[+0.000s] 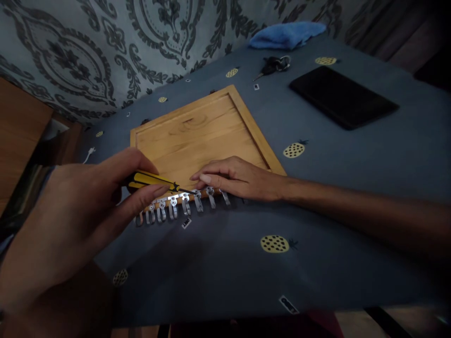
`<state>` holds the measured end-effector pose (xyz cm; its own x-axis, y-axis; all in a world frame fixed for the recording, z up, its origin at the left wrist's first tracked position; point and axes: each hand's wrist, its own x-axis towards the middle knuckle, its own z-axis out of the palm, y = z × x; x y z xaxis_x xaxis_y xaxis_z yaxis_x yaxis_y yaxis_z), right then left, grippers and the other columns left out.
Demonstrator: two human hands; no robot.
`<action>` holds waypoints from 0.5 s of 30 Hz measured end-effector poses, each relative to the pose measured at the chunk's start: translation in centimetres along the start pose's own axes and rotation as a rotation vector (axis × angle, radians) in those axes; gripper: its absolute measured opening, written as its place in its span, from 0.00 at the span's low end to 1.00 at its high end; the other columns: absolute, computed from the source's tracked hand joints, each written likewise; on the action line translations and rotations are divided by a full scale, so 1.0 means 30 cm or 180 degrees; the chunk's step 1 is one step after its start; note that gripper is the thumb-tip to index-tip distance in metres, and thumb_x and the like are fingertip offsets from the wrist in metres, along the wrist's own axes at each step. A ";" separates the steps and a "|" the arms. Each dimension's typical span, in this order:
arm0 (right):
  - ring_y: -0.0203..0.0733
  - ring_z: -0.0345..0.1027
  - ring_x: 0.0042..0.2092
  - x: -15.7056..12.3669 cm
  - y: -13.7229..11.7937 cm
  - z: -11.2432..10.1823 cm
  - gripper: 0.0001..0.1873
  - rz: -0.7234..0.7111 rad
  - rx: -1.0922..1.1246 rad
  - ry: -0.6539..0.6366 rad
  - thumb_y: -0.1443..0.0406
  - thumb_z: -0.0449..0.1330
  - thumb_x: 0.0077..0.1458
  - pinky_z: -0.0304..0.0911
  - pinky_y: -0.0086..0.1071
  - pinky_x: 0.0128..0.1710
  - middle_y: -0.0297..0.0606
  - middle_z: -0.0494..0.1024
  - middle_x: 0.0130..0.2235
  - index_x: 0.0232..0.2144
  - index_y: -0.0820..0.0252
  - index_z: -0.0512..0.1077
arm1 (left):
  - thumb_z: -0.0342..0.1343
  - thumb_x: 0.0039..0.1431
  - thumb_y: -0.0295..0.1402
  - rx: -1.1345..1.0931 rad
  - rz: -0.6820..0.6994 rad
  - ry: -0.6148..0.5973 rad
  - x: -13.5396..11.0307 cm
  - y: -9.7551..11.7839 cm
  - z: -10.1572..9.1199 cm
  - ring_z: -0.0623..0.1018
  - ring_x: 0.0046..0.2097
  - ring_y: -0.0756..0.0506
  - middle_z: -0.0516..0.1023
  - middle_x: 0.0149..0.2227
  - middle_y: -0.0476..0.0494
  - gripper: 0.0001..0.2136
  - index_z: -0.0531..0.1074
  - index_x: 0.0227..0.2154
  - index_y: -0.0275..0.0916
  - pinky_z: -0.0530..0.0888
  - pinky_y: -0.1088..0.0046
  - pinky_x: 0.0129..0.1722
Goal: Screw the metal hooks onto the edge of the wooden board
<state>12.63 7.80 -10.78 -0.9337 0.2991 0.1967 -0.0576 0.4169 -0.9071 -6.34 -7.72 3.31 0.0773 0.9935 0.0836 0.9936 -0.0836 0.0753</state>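
My left hand (79, 211) is closed around the yellow and black handle of a screwdriver (153, 180). The screwdriver's dark shaft points right, and its tip meets one of the metal hooks (197, 202) at its screw area. Several such hooks sit in a row along the near edge of a framed wooden board (190, 141), their curved ends hanging toward me. My right hand (236, 178) lies on the board's near edge, fingers stretched out to the left beside the hooks. Its fingertips are close to the screwdriver tip, and it partly covers the hooks at the right end.
A dark tablet-like slab (343, 96) lies to the right on the pineapple-print tablecloth (352, 188). Keys on a ring (273, 65) and a blue cloth (287, 35) are at the back. A white cable plug (90, 151) is at the left, by a wooden cabinet (21, 122).
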 end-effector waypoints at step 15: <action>0.39 0.70 0.37 0.006 -0.011 0.007 0.21 0.0105 0.0158 -0.0035 0.53 0.53 0.68 0.65 0.33 0.40 0.36 0.78 0.34 0.38 0.61 0.78 | 0.51 0.68 0.48 0.0126 0.0330 0.0054 0.026 -0.001 0.021 0.69 0.17 0.53 0.72 0.19 0.57 0.13 0.71 0.37 0.45 0.59 0.75 0.18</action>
<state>12.40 7.53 -10.53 -0.9393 0.3023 0.1625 -0.0439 0.3637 -0.9305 -6.25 -6.88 2.75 0.1787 0.9782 0.1057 0.9829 -0.1824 0.0260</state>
